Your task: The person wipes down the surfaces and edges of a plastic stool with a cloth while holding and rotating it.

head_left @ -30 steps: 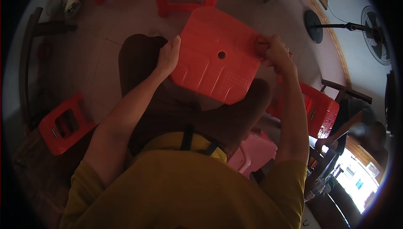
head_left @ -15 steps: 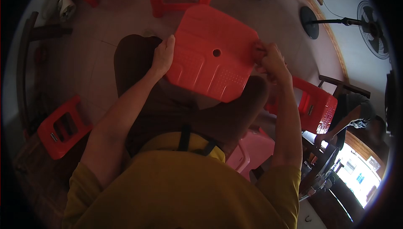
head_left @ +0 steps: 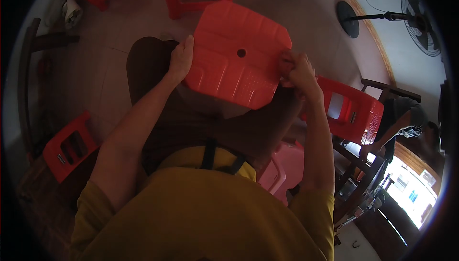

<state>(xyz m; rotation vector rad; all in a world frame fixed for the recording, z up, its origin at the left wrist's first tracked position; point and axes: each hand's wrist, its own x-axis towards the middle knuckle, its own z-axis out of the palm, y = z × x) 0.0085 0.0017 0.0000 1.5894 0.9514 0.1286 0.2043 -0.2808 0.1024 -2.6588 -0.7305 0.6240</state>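
A red plastic stool (head_left: 228, 65) rests over my lap, its seat facing up toward me with a round hole at the centre. My left hand (head_left: 182, 60) grips the seat's left edge, the thumb on top and the other fingers hidden beneath. At the right edge, my right hand (head_left: 300, 72) is closed, its fingertips against the rim. A small dark shape shows between those fingers, too blurred to name. The stool's legs are hidden under the seat.
More red stools stand in front (head_left: 174, 7), at far left (head_left: 60, 148) and at right (head_left: 346, 117). A pink stool (head_left: 287, 167) is by my right side. A standing fan (head_left: 418, 24) is at upper right. Another person's arm (head_left: 392, 132) reaches over a table.
The view has shifted slightly, and the stool and both hands sit a little further left and higher. My right hand has moved slightly along the rim. My left hand keeps its hold.
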